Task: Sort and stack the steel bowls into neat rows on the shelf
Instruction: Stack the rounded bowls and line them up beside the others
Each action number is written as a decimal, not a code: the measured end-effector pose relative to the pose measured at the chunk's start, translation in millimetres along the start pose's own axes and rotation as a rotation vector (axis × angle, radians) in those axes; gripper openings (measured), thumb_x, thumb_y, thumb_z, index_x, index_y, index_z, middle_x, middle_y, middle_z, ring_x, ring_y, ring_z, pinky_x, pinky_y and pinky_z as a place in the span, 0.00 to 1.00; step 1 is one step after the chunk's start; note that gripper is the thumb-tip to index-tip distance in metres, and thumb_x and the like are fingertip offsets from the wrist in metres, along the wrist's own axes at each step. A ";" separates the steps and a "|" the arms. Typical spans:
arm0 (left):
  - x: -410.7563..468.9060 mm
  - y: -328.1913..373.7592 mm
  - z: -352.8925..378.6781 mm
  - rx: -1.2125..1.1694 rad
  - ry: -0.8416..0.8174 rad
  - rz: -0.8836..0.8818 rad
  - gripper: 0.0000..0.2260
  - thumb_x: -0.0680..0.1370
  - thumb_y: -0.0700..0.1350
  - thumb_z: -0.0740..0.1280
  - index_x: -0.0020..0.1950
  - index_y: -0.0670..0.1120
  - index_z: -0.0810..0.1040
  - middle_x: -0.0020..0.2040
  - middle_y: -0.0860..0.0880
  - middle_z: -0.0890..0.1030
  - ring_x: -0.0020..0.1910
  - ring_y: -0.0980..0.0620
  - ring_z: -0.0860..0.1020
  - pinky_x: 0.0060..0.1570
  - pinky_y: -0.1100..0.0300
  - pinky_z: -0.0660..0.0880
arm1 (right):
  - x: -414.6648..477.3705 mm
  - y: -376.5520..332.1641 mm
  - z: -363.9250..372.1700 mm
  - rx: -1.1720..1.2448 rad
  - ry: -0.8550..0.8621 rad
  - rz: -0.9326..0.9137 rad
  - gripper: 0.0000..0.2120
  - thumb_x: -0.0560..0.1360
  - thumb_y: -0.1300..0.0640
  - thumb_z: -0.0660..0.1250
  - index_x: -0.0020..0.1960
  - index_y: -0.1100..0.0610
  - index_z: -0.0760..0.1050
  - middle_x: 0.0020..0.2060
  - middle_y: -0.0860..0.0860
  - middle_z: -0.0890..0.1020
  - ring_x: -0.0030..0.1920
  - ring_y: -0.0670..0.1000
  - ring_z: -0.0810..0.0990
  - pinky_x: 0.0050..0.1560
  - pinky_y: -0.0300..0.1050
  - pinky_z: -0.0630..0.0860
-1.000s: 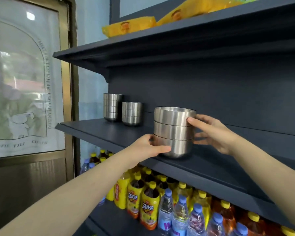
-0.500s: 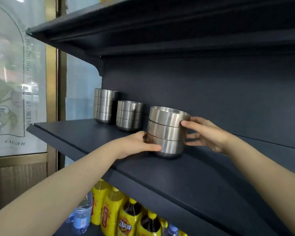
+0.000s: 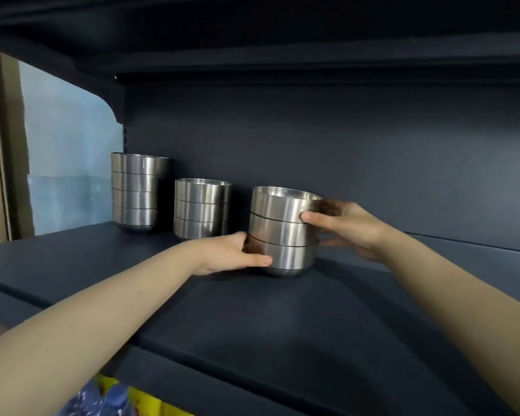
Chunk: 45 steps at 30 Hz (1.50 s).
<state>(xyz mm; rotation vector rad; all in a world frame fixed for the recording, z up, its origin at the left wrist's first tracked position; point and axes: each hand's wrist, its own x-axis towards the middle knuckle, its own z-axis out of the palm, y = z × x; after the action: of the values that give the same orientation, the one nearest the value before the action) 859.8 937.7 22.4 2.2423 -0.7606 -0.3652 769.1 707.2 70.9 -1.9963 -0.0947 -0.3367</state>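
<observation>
Left hand (image 3: pixel 237 253) grips the bottom bowl (image 3: pixel 288 256); right hand (image 3: pixel 348 226) pinches the top bowl (image 3: pixel 278 205) of the right stack (image 3: pixel 282 232) on the shelf (image 3: pixel 252 325). A 4-bowl stack (image 3: pixel 134 193) and a 3-bowl stack (image 3: pixel 200 208) stand finished; aligning this one likely remains.

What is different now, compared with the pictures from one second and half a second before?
The held stack has moved back and to the left on the shelf, closer to the middle stack, and its top bowl now sits slightly tilted. The left hand and right hand keep their hold on it. The middle stack and the tall stack have not moved.
</observation>
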 end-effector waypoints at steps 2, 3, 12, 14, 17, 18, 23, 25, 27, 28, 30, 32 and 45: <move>8.7 -6.0 -4.6 0.021 -0.015 0.013 0.53 0.59 0.72 0.71 0.76 0.49 0.60 0.74 0.53 0.66 0.71 0.53 0.66 0.72 0.54 0.64 | 5.6 -0.5 4.7 -0.012 0.020 0.012 0.21 0.70 0.48 0.74 0.61 0.50 0.77 0.55 0.45 0.84 0.54 0.48 0.83 0.59 0.53 0.78; 12.0 -7.8 -5.7 0.026 -0.023 0.023 0.51 0.61 0.71 0.71 0.77 0.48 0.59 0.74 0.53 0.65 0.72 0.53 0.65 0.72 0.55 0.63 | 6.9 -1.3 6.6 -0.012 0.028 0.015 0.22 0.70 0.49 0.74 0.62 0.51 0.76 0.56 0.45 0.84 0.54 0.49 0.84 0.60 0.55 0.78; 34.8 -17.4 -9.7 0.010 -0.064 0.113 0.35 0.74 0.62 0.68 0.74 0.45 0.62 0.68 0.52 0.69 0.65 0.54 0.68 0.63 0.61 0.65 | 4.5 -13.5 17.2 0.000 0.070 0.048 0.24 0.71 0.55 0.71 0.66 0.51 0.72 0.61 0.49 0.81 0.59 0.55 0.81 0.64 0.59 0.74; 39.5 -21.6 -8.2 -0.003 -0.065 0.122 0.35 0.72 0.65 0.69 0.72 0.47 0.65 0.68 0.52 0.72 0.65 0.52 0.70 0.67 0.56 0.67 | 4.4 -13.5 20.0 -0.013 0.088 0.068 0.20 0.75 0.56 0.69 0.65 0.49 0.72 0.61 0.46 0.80 0.60 0.53 0.80 0.64 0.59 0.74; 44.9 -23.6 -6.8 0.006 -0.059 0.146 0.36 0.70 0.67 0.68 0.70 0.48 0.66 0.64 0.51 0.75 0.62 0.51 0.73 0.66 0.52 0.70 | 5.5 -14.3 23.6 -0.024 0.102 0.094 0.17 0.76 0.56 0.68 0.64 0.48 0.73 0.62 0.46 0.79 0.62 0.52 0.79 0.62 0.58 0.75; 46.0 -22.7 -6.9 0.012 -0.064 0.150 0.36 0.71 0.67 0.68 0.71 0.47 0.65 0.65 0.51 0.74 0.63 0.51 0.72 0.66 0.52 0.70 | 6.0 -14.8 24.4 -0.025 0.109 0.106 0.17 0.76 0.56 0.68 0.64 0.48 0.73 0.63 0.46 0.79 0.63 0.52 0.78 0.62 0.58 0.75; 49.4 -16.5 -10.5 0.041 -0.090 0.158 0.40 0.73 0.65 0.67 0.75 0.44 0.60 0.69 0.48 0.71 0.66 0.48 0.70 0.67 0.52 0.68 | 8.4 -14.9 25.8 -0.040 0.168 0.125 0.17 0.76 0.56 0.68 0.64 0.51 0.73 0.61 0.48 0.80 0.63 0.53 0.78 0.64 0.58 0.74; 50.1 -15.9 -12.6 0.051 -0.099 0.162 0.38 0.73 0.65 0.67 0.74 0.44 0.61 0.69 0.48 0.71 0.66 0.48 0.70 0.67 0.52 0.68 | 8.6 -15.4 26.4 -0.067 0.183 0.128 0.16 0.76 0.55 0.68 0.64 0.51 0.74 0.59 0.48 0.80 0.62 0.53 0.78 0.64 0.57 0.74; 50.6 -16.5 -13.8 0.050 -0.108 0.168 0.38 0.73 0.65 0.67 0.74 0.44 0.61 0.68 0.49 0.72 0.65 0.49 0.70 0.67 0.52 0.68 | 8.2 -16.7 26.6 -0.098 0.195 0.145 0.16 0.76 0.54 0.68 0.64 0.50 0.73 0.58 0.47 0.81 0.61 0.52 0.78 0.65 0.57 0.73; 50.9 -17.4 -13.6 0.048 -0.108 0.171 0.39 0.73 0.65 0.67 0.74 0.44 0.60 0.69 0.48 0.71 0.66 0.49 0.70 0.67 0.52 0.68 | 7.7 -17.2 26.6 -0.112 0.200 0.158 0.16 0.76 0.54 0.68 0.64 0.50 0.73 0.58 0.46 0.81 0.61 0.51 0.78 0.65 0.58 0.73; 50.1 -18.3 -13.0 0.051 -0.104 0.177 0.41 0.72 0.66 0.67 0.76 0.44 0.58 0.71 0.48 0.70 0.67 0.49 0.70 0.68 0.52 0.68 | 5.7 -18.2 27.6 -0.131 0.210 0.176 0.17 0.76 0.53 0.69 0.64 0.49 0.73 0.59 0.45 0.80 0.62 0.51 0.78 0.65 0.57 0.72; 45.0 -15.6 -13.9 0.106 -0.076 0.182 0.43 0.73 0.66 0.66 0.77 0.43 0.56 0.71 0.47 0.70 0.67 0.48 0.70 0.65 0.55 0.69 | 3.2 -19.0 29.7 -0.130 0.238 0.190 0.22 0.75 0.52 0.70 0.68 0.51 0.71 0.61 0.45 0.79 0.64 0.51 0.76 0.64 0.56 0.72; -46.8 76.8 -0.1 0.572 -0.107 0.351 0.20 0.75 0.60 0.67 0.57 0.45 0.78 0.60 0.46 0.81 0.52 0.48 0.79 0.51 0.57 0.74 | -124.6 -104.5 -22.5 -1.104 0.012 0.598 0.30 0.72 0.45 0.72 0.71 0.49 0.69 0.67 0.45 0.74 0.67 0.48 0.72 0.69 0.46 0.66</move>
<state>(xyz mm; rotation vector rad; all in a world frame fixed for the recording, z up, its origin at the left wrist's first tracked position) 791.5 923.7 79.3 2.5471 -1.4349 -0.1000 623.0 743.1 136.6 -2.9484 0.8523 0.0266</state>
